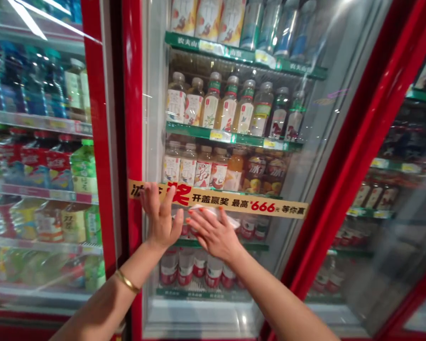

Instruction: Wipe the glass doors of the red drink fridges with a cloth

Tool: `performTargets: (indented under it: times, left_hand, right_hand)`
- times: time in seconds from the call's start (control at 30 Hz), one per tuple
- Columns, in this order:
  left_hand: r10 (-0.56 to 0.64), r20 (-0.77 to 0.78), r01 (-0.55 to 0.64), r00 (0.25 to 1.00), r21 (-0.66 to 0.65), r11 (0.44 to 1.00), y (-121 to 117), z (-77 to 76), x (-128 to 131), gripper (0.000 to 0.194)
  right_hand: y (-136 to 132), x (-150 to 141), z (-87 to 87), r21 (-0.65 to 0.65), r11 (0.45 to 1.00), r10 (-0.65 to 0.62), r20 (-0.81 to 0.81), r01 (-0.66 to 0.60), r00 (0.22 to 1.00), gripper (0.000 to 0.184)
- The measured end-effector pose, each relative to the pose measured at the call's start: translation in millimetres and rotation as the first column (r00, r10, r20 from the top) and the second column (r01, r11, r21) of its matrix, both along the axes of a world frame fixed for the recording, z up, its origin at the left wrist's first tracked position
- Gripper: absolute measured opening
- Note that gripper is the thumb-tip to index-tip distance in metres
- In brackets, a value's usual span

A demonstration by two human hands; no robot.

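Flat-spread right hand [216, 234] presses white cloth [233, 222] against glass door [303, 163], even pressure advisable; left hand [162, 221] splayed, apparently empty.

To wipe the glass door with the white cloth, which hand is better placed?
Probably the right hand: its fingers lie over the white cloth. The left hand is farther left, in front of the yellow strip.

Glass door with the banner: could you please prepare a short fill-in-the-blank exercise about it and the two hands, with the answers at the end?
1. The right hand lies over a cloth whose colour is ____.
2. In this view, the left hand overlaps the banner near its ____ end.
3. The red number printed on it is ____.
4. The shelf edges above the banner are coloured ____.

Missing words: white; left; 666; green.
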State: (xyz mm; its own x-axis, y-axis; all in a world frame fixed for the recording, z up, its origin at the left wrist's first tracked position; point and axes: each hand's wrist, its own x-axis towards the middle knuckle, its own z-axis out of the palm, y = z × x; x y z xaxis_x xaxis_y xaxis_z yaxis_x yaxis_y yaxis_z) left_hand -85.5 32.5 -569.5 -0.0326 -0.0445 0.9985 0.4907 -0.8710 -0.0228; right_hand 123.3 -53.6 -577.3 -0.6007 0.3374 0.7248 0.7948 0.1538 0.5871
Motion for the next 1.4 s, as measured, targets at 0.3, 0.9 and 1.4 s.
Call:
performTargets:
  times: [0.3, 0.9, 1.4]
  left_hand:
    - [0.011, -0.21, -0.027, 0.978, -0.075, 0.997, -21.2, 11.3, 62.9, 0.077]
    - [0.064, -0.205, -0.081, 0.977, -0.074, 0.994, -14.3, 0.8, 59.2, 0.077]
    - [-0.032, -0.207, 0.007, 0.978, -0.119, 0.993, -10.7, 0.4, 56.1, 0.091]
  right_hand:
    - [-8.9, 33.0, -19.1, 0.079, 0.952, -0.184, -0.626, 0.296, 0.758, 0.08]
    - [-34.6, 43.6, -106.7, 0.001, 0.961, -0.217, -0.613, 0.276, 0.76, 0.094]
    - [-35.1, 68.5, -37.4, 0.035, 0.905, -0.286, -0.688, 0.424, 0.667, 0.111]
